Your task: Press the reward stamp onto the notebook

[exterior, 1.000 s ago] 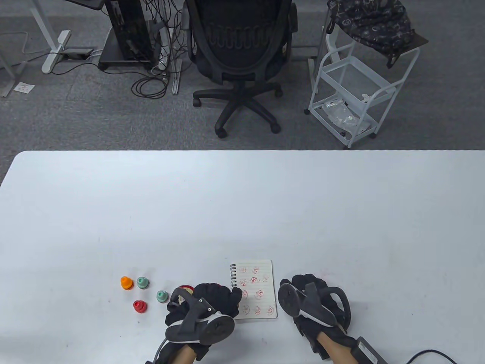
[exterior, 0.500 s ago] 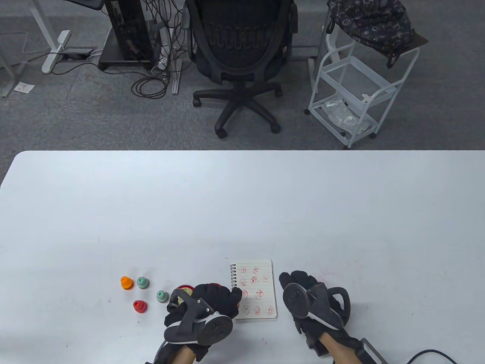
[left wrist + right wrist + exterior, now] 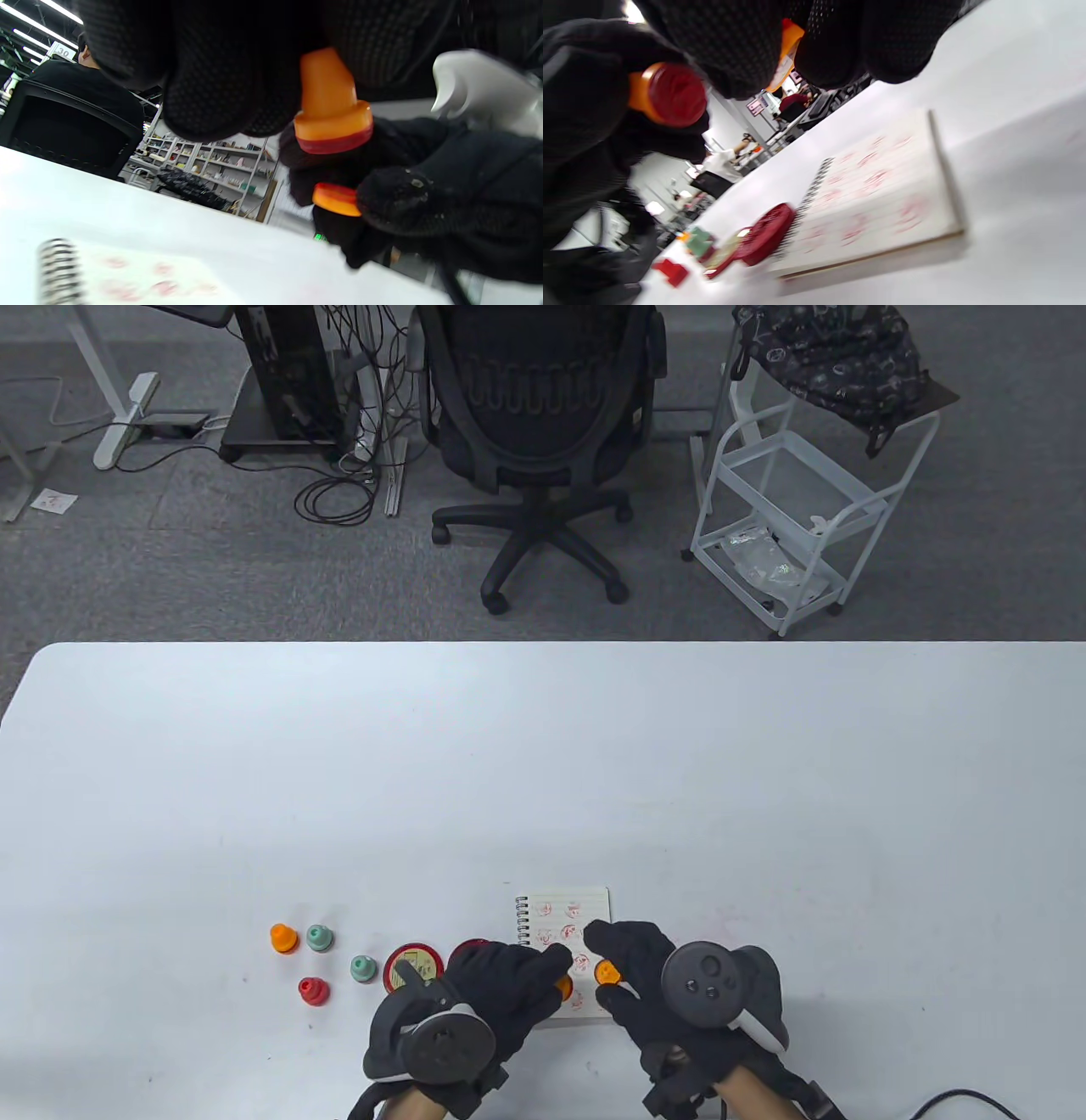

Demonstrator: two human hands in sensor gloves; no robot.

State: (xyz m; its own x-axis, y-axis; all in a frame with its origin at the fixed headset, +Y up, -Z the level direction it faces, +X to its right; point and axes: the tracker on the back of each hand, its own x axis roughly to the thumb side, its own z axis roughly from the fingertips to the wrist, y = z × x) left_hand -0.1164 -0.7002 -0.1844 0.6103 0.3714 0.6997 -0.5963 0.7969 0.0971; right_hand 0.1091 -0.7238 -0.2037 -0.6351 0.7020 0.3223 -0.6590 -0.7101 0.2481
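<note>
1. We see both gloved hands low centre in the table view, meeting over the lower part of the notebook (image 3: 564,929).
2. Left hand (image 3: 501,988): fingers pinch the orange stamp (image 3: 328,110) by its narrow top. Red stamping face points down in the left wrist view; the stamp is off the page.
3. Right hand (image 3: 649,984): thumb and fingers hold a small orange cap (image 3: 606,973) with a red rim, close beside the stamp. We can't tell whether the two touch.
4. Notebook lies flat on the white table (image 3: 543,763), spiral on its left edge, page covered in red stamp marks. Lower half is hidden under the hands in the table view.
5. Left of the notebook: open red ink pad (image 3: 413,969), with its red lid (image 3: 468,953) between it and the spiral.
6. Further left in the frame, four spare stamps stand apart: orange one (image 3: 282,937), two green (image 3: 319,937) (image 3: 363,968), one red (image 3: 312,990).
</note>
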